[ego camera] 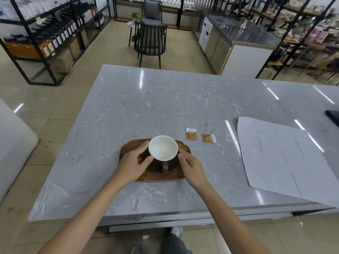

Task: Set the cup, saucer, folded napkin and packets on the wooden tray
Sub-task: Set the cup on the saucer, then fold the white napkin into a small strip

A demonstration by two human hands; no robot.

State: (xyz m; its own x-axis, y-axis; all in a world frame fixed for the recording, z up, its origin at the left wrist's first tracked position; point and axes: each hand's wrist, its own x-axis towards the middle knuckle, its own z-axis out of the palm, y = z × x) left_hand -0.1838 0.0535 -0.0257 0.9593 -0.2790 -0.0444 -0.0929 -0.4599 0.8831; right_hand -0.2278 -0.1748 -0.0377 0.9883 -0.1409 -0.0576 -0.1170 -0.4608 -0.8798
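A: What are the hands doing?

B: Both are at the cup [163, 147]. The left hand [132, 163] curls round its left side, thumb near the rim and fingers behind. The right hand [190, 166] lies against the right side with the thumb up by the rim; whether its fingers grip or only steady the cup, I cannot tell. Both forearms reach in from the near edge, wrists low over the worktop [146, 107].

A: Where is the cup?

B: Over the dark saucer [172, 166], which sits on the wooden tray [128, 146]. Its handle points toward the person. Whether the base has touched down is hidden.

A: How will it handle?

B: Likely glazed ceramic: stiff, smooth, a little slippery, and apt to chip if set down hard. Holding the body from both sides, or the handle, seems safest.

A: And the rest?

B: Two packets [191, 134] [208, 138] lie on the worktop right of the tray, near it but apart. They look light and flat, best pinched at an edge. A large sheet of paper [284, 158] lies farther right. No folded napkin shows.
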